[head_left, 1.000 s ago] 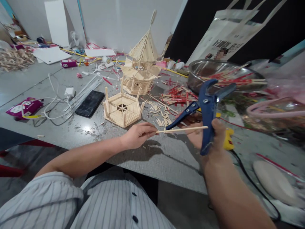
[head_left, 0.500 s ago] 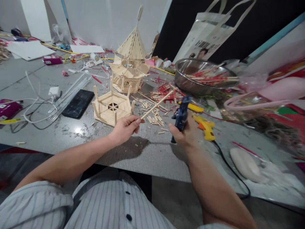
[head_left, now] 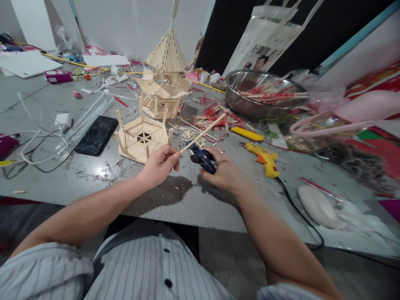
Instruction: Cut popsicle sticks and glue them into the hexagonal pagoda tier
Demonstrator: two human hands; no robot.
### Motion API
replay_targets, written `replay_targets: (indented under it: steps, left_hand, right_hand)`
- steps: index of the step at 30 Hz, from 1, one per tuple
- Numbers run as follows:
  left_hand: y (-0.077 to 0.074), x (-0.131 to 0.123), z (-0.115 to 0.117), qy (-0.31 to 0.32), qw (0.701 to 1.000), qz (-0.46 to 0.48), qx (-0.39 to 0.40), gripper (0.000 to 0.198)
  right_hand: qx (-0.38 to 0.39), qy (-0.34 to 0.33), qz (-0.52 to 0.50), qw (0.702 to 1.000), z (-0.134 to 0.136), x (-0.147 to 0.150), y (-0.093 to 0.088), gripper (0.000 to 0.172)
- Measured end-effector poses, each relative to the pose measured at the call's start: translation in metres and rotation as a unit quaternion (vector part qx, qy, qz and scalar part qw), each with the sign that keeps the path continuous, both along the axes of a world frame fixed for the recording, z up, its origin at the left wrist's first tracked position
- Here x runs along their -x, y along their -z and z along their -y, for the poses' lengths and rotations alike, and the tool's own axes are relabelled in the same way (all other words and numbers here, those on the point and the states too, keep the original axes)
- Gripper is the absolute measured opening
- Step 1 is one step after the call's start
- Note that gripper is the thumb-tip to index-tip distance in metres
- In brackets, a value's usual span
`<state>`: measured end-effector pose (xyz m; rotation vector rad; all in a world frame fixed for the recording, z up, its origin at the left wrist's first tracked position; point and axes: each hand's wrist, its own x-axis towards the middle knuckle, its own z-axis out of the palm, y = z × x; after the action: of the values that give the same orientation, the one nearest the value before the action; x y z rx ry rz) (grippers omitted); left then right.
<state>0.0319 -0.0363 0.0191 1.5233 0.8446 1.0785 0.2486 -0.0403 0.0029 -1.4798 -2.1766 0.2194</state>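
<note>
**Stick work at a crowded table.** Left hand (head_left: pixel 159 164) pinches the near end of a stick (head_left: pixel 203 133) btwn thumb and fingertips, closed tight on it, just in front of the hex base (head_left: pixel 142 139) on the table (head_left: pixel 187 204). The stick slants up and away to the right of the base, far tip free in the air. Right hand (head_left: pixel 223 171), a bit further right of the base, is curled shut over a blue cutter (head_left: pixel 202 158), palm down and low over the table. The tool's nose points toward the base, almost under the stick; can't tell whether the blades are open.

Risks, as judged:
- The stick is held by one end only, so a nudge from the cutter or a loose pinch could twist it out of the fingers.
- Swung left, its long free end could knock the base or the tower (head_left: pixel 165 79) just behind the base, both light stick-built work.
- The cutter's nose sits close to the left fingers, so a squeeze w/out looking could nip skin.
- Loose offcuts (head_left: pixel 190 135) right of the base could roll underhand.

Pose: both forearms angle in from the near edge, left wrist straight w/ knuckles up, right wrist bent down, elbow out. Phone (head_left: pixel 96 135) lies left of the base, glue gun (head_left: pixel 264 158) well right of it.
</note>
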Motion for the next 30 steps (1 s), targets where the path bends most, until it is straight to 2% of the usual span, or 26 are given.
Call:
replay_targets:
  steps: [7, 30]
  left_hand:
    - [0.003, -0.002, -0.001, 0.015, 0.999, -0.042, -0.026, 0.023]
    - [0.012, -0.003, -0.005, 0.026, 0.998, -0.053, -0.024, 0.013]
  right_hand:
    - [0.017, 0.012, 0.008, 1.0, 0.004, 0.006, -0.003, 0.055]
    - [0.031, 0.021, 0.063, 0.997, 0.01, 0.011, -0.006, 0.051]
